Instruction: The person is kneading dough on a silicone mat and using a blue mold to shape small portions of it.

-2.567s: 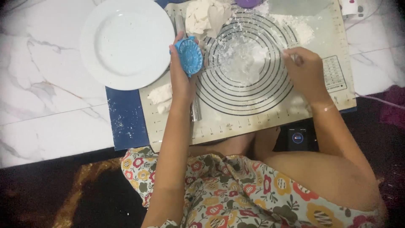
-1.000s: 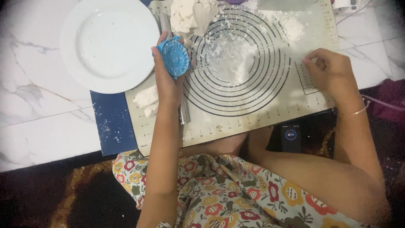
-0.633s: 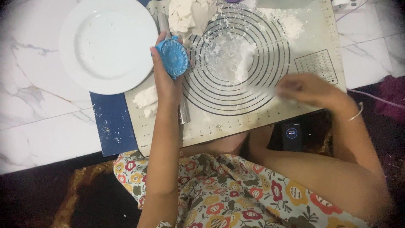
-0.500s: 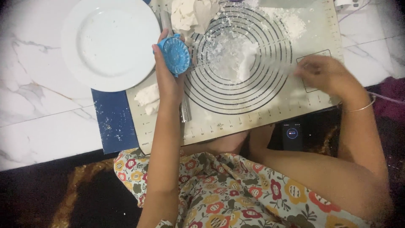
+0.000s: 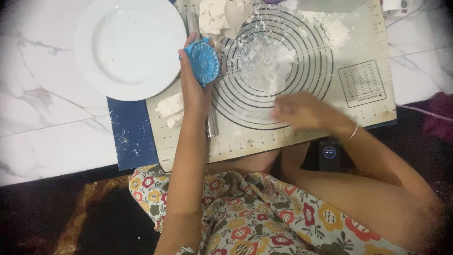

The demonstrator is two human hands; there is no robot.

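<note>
Marble floor carries a white plate (image 5: 130,47) — beside it the left hand (image 5: 194,89) grips a blue round mould (image 5: 204,61) above the floured baking mat (image 5: 283,137); the right hand (image 5: 302,111) is blurred — its grip I cannot tell

Your right hand (image 5: 302,111) hovers over the beige silicone pastry mat (image 5: 363,108), whose right half lies open to you. Ahead, the pile of white flour (image 5: 269,66) and the lumps of white dough (image 5: 222,16) block the mat's centre and top edge. To the left, the round white plate (image 5: 130,47) and your left hand (image 5: 193,87), gripping the blue round plastic dumpling mould (image 5: 204,61), fill the way.
</note>
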